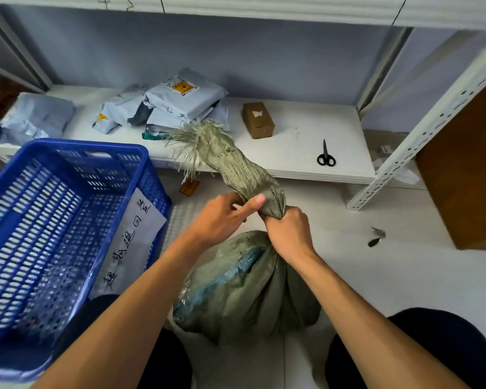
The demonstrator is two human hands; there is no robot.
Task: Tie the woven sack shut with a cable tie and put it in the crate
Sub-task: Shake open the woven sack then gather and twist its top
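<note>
A grey-green woven sack (244,290) stands full on the floor between my knees. Its gathered neck (236,167) rises twisted toward the shelf and ends in a frayed fringe. My right hand (288,231) is clenched around the base of the neck. My left hand (222,217) grips the neck just beside it, thumb pressed along the fabric. No cable tie can be made out around the neck; my hands cover that spot. The blue plastic crate (17,175) stands at my left, tilted, with a handwritten paper sheet (129,242) inside.
The low white shelf (300,136) carries several grey mailer bags (177,105), a small cardboard box (258,120) and black scissors (325,155). A perforated white shelf post (432,122) slants down at the right beside a brown panel (466,169). Small scraps (376,237) lie on the floor.
</note>
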